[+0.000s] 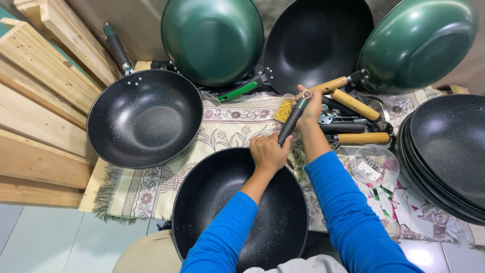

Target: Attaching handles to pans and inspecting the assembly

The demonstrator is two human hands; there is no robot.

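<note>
wok [237,212] on mat [227,126] | second wok [144,119] left | stacked woks [447,151] right | three behind

Green woks [212,40] leaning at back, wood planks [35,101] left, patterned rug [227,126], stacked dark pans [444,151] right.

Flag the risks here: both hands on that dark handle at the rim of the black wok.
1. The black wok rests partly on the lap, partly on the mat; pressure at its far rim could tip it.
2. The right hand holds the dark handle near its ring end beside the open cup of yellow fasteners; a slip could knock it over.
3. The left hand sits at the handle's joint with the rim; fingers may get pinched.
</note>
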